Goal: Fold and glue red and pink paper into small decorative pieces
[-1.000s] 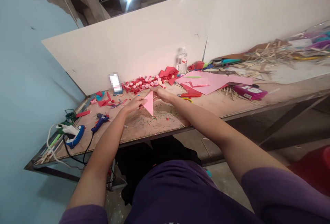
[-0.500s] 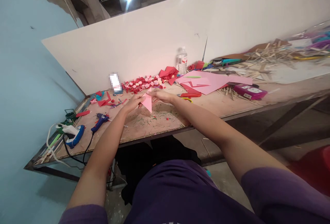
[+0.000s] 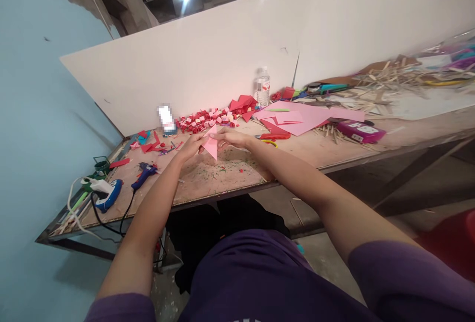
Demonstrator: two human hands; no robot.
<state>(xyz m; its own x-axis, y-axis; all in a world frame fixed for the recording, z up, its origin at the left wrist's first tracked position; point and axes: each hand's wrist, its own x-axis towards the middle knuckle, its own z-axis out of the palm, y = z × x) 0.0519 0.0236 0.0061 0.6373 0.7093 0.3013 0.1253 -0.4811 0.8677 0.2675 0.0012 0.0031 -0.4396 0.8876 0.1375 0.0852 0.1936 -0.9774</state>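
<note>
A folded piece of pink paper (image 3: 211, 145), shaped like a triangle with a point at top and bottom, is held up over the front part of the workbench. My left hand (image 3: 193, 147) pinches its left side. The fingers of my right hand (image 3: 232, 138) close on its right edge, with the thumb side toward me. Just behind the paper lies a heap of small red and pink folded paper pieces (image 3: 200, 120). Folded red paper (image 3: 243, 105) sits at the heap's right end.
A blue glue gun (image 3: 144, 176) and a power strip (image 3: 109, 196) are on the left. A phone (image 3: 166, 120) leans near the back board. To the right are a water bottle (image 3: 262, 87), pink sheets (image 3: 311, 116), a red cutter (image 3: 275, 136), a magenta box (image 3: 359, 132) and wood strips (image 3: 386, 79).
The pink paper has risen slightly and tilted between my fingers, its upper point now showing higher. My right fingers have shifted a little lower along its edge.
</note>
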